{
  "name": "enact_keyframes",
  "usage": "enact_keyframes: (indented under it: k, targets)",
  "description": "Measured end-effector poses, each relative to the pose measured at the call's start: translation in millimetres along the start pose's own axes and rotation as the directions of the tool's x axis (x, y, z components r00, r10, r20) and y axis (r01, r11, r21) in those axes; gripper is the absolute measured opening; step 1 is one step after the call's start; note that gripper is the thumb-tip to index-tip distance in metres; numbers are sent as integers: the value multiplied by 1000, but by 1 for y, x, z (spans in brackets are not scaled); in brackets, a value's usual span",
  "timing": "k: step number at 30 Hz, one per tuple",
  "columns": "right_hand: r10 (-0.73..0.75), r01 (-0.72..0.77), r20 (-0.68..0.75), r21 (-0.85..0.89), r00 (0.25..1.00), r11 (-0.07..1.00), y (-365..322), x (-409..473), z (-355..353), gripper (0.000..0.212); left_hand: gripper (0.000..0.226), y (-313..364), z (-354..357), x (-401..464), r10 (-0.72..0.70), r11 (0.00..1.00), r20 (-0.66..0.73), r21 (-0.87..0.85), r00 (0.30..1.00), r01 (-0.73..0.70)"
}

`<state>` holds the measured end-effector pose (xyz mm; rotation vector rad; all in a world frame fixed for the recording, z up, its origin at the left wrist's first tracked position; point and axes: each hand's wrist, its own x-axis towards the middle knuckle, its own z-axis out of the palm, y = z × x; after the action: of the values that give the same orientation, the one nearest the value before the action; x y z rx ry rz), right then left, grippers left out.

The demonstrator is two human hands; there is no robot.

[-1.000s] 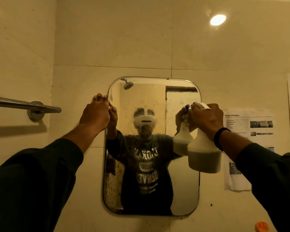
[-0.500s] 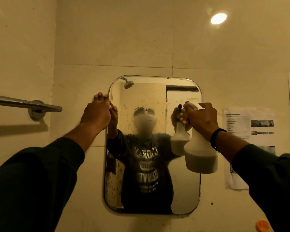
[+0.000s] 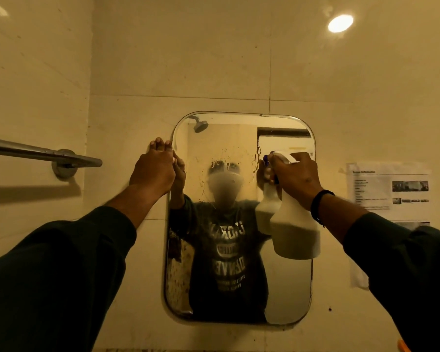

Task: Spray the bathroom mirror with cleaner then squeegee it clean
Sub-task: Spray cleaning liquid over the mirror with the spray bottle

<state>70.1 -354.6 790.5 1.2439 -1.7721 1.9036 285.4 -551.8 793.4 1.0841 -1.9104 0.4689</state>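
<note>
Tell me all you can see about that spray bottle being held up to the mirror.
The spray bottle looks like pale, translucent plastic, wide at the base and narrowing to a slim neck, with a white trigger head and a small blue nozzle tip. It seems partly filled with cloudy liquid. The right hand grips its neck and trigger, holding it upright in front of the mirror, nozzle aimed at the wet, spattered glass.

Glossy glass on the mirror [image 3: 285, 288], its upper middle dulled by a matt misted patch and speckled with droplets. The spray bottle [image 3: 294, 232] is milky, translucent plastic with a smooth, soft sheen. Off to the side, the towel bar [image 3: 40, 151] shows polished metal, bright along its top. The wall tiles [image 3: 214, 54] look smooth and faintly glossy, catching a lamp's glare. The sheet of paper [image 3: 389, 189] is flat and matt. Both sleeves [image 3: 54, 270] are dark, matt cloth.
</note>
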Motion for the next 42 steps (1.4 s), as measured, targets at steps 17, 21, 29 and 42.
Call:
enact_keyframes:
  k: [17,21,29,42]
  targets:
    - [-78,79,63,-19,995,997,-32,-19,37,27,49,2,-4,-5,-1,998,-44,-61,999,-1]
    - [-74,74,82,4,994,997,-35,-18,40,26,51,2,-3,-4,1,998,-63,-60,998,-5]
    - [-80,84,150,-20,985,996,-33,-17,50,29,49,2,-2,-6,-5,998,-78,-70,997,0]
    - [-178,189,221,-30,959,981,-42,-30,71,24,47,-6,6,0,21,997,-56,-76,998,-26]
